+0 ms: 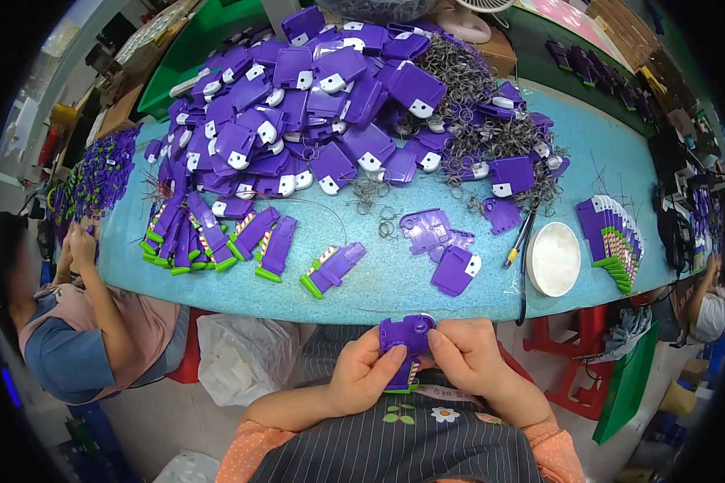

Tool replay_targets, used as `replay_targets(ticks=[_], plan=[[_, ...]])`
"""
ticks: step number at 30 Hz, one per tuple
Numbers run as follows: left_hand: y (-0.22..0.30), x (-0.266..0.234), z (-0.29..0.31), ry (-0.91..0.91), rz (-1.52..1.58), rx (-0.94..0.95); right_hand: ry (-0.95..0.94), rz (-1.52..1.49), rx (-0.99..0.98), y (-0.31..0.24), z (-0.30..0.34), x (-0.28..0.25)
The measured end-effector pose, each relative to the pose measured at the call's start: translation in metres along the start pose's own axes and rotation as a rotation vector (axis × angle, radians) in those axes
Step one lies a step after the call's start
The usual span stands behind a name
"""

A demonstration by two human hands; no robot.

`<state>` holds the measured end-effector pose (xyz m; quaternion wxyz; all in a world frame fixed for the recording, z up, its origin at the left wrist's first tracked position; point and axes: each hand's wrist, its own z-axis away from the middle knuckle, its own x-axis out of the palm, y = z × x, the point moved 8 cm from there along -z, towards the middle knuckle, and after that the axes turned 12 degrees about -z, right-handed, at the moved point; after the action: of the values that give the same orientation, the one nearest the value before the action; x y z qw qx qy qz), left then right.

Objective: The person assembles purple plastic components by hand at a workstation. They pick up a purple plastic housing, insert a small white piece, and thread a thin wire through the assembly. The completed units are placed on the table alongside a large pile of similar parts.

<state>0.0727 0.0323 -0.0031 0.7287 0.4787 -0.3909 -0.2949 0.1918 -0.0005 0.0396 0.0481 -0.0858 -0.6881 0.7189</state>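
Purple casing [403,333] is held beside blue workshop table [379,291].

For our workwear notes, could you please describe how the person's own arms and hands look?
Orange sleeves with small pale dots leave the lower forearms bare. The left hand and right hand wear no gloves, and no cables show on them.

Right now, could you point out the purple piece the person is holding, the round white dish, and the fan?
Held purple piece [403,332]: head view, on its upper face.
Round white dish [553,259]: head view, on its bare inside.
Fan [464,27]: head view, on its base.
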Motion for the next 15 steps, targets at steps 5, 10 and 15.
replay_targets(ticks=[5, 10, 15], plan=[[-0.008, -0.002, -0.002, -0.019, -0.056, 0.005, 0.009, -0.211, 0.143, 0.013, 0.002, -0.004], [0.001, -0.002, 0.001, 0.022, -0.18, 0.073, 0.244, 0.224, -0.27, -0.014, 0.011, -0.006], [0.0, 0.0, 0.005, 0.06, -0.165, 0.096, 0.279, 0.498, -0.529, -0.026, 0.021, 0.002]])
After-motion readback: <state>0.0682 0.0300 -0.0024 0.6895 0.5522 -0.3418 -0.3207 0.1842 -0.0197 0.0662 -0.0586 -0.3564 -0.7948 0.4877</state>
